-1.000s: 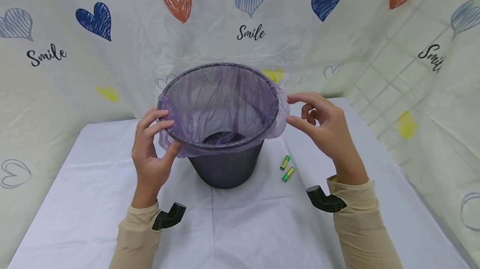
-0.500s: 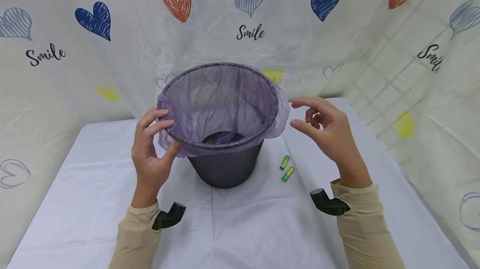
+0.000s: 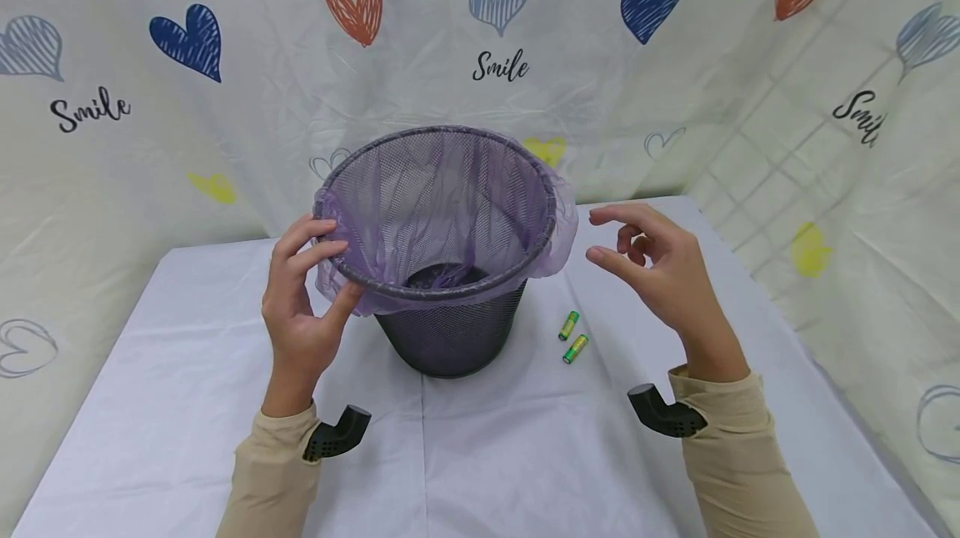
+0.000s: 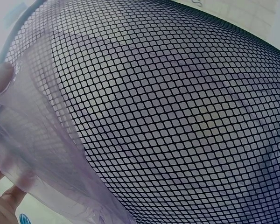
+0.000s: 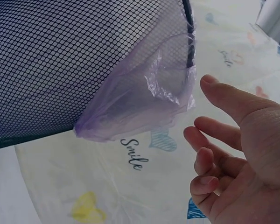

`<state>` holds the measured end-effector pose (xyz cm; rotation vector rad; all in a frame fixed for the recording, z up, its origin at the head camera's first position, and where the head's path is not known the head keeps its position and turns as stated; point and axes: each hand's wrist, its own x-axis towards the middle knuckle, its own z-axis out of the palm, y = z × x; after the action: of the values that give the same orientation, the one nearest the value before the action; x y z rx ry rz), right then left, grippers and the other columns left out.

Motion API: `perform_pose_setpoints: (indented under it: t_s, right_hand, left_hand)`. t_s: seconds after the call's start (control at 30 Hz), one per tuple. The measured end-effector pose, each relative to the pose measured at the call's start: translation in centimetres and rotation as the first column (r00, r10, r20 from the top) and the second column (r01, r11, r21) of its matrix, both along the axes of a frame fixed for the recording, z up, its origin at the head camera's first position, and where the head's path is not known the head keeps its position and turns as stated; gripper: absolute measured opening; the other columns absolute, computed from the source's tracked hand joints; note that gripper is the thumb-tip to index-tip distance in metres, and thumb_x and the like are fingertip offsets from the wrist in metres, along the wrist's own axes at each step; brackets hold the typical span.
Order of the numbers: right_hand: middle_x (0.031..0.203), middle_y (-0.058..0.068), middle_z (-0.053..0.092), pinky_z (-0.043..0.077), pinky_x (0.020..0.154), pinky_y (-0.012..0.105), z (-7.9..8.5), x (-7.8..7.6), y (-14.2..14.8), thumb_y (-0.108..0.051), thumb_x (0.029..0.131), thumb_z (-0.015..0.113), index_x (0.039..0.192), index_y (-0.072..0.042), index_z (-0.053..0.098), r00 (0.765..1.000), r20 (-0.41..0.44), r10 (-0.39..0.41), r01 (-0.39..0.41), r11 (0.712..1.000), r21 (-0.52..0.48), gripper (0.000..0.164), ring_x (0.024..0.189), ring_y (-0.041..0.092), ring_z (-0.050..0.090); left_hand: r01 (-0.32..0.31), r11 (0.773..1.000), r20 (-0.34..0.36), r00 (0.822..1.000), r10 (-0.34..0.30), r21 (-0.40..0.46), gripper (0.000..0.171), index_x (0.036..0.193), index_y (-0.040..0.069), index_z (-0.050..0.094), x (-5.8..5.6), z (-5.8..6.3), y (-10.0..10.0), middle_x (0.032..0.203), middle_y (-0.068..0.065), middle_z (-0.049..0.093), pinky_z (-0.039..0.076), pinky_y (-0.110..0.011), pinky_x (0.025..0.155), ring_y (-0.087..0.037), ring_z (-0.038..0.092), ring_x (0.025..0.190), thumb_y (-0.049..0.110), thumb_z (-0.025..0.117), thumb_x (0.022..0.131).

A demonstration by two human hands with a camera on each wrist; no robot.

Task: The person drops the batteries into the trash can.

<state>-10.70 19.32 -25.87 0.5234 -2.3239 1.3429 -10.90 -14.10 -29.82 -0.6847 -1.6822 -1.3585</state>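
Observation:
A black mesh wastebasket (image 3: 450, 342) stands on the table, lined with a thin purple bin bag (image 3: 558, 229) whose edge is folded outward over the rim. My left hand (image 3: 303, 317) grips the rim at the left, its fingertips over the edge and its thumb at the front. In the left wrist view, the fingers show beside the loose flap of the bag (image 4: 37, 140). To the right of the basket, my right hand (image 3: 667, 271) holds nothing, with thumb and index finger apart. A gap separates its fingertips from the puffed bag flap (image 5: 135, 98) in the right wrist view.
Two green and yellow batteries (image 3: 568, 325) lie on the white-covered table (image 3: 510, 471), right of the basket. Behind hangs a pale curtain (image 3: 420, 79) printed with hearts and "Smile". Each sleeve cuff carries a black wrist mount (image 3: 663, 413).
My right hand has drawn away from the bag flap, moving right and slightly nearer to me. My left hand stays on the rim, and the basket has not moved.

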Motion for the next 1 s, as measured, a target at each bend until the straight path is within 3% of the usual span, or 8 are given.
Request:
perform_pose_setpoints:
  t_s: [0.3, 1.0]
  right_hand:
    - [0.096, -0.012, 0.06, 0.037, 0.054, 0.017, -0.6, 0.1, 0.3, 0.003, 0.074, 0.069, 0.105, 0.0, 0.063, 1.0, -0.022, 0.004, -0.004, 1.0, 0.029, 0.032, 0.069, 0.01, 0.045]
    - [0.096, -0.015, 0.059, 0.039, 0.055, 0.016, -2.1, 0.9, 0.7, 0.0, 0.075, 0.07, 0.107, -0.001, 0.063, 0.999, 0.023, -0.047, 0.045, 0.997, 0.069, 0.033, 0.07, 0.013, 0.046]
  left_hand:
    - [0.005, 1.0, -0.01, 1.0, -0.005, 0.002, 0.047, 0.097, -0.014, 0.057, -0.1, 0.0, 0.0, 0.112, -0.029, 0.053, 0.033, -0.044, 0.109, -0.042, 0.041, 0.121, 0.029, 0.067, 0.081]
    - [0.003, 1.0, -0.01, 1.0, -0.003, 0.004, 0.046, 0.096, -0.014, 0.057, 0.0, 0.0, 0.0, 0.112, -0.029, 0.053, 0.034, -0.044, 0.108, -0.043, 0.041, 0.121, 0.029, 0.067, 0.081]
